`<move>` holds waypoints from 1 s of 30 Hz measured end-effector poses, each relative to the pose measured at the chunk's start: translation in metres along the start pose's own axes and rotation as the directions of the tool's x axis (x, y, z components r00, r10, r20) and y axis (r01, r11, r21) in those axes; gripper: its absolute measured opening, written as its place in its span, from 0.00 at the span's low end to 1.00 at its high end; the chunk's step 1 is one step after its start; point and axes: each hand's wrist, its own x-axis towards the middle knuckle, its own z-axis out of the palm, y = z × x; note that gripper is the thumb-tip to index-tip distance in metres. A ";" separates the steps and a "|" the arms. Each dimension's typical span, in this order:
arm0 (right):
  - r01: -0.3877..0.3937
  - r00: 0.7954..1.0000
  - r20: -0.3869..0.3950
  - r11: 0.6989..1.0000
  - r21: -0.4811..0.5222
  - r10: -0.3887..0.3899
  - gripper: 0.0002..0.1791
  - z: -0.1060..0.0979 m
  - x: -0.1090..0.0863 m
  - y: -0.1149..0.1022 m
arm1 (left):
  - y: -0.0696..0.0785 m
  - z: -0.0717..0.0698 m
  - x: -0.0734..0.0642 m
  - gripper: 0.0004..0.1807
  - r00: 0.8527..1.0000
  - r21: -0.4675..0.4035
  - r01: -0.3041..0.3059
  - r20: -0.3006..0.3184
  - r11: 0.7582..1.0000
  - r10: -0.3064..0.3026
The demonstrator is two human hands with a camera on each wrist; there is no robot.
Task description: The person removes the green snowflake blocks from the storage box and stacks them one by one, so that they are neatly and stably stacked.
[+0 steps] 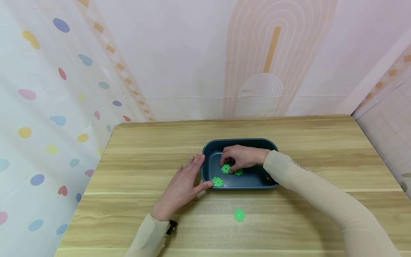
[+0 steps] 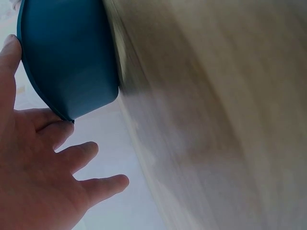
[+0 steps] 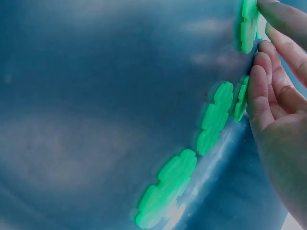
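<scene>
A dark blue tub (image 1: pixel 250 186) stands on the table, with several green notched discs (image 1: pixel 217 182) on its floor. My left hand (image 1: pixel 179 189) rests against the tub's left end, fingers spread and fairly straight. In the left wrist view, fingertips touch the tub's rim (image 2: pixel 36 88). Inside the tub, my right hand (image 1: pixel 244 157) has curled fingers and pinches a green notched disc (image 1: pixel 226 169) by its edges, low at the floor. Another disc (image 1: pixel 238 172) lies partly hidden beneath that hand. The right wrist view shows more discs (image 3: pixel 215 119) beside the fingers.
One green notched disc (image 1: pixel 239 215) lies on the wooden table (image 1: pixel 154 160) in front of the tub. A patterned curtain (image 1: pixel 186 57) hangs behind the table and along its left side. The right forearm reaches over the tub's right end.
</scene>
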 end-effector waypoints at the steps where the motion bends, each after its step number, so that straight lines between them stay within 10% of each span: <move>1: -0.004 1.000 0.001 1.000 -0.007 0.004 0.15 0.000 0.000 0.000 | 0.000 0.000 0.000 0.51 1.000 0.001 -0.001 -0.002 1.000 0.001; 30: -0.030 0.999 -0.018 0.986 -0.162 0.028 0.16 0.000 0.001 -0.013 | 0.000 0.000 0.000 0.52 1.000 0.000 0.004 0.010 1.000 -0.004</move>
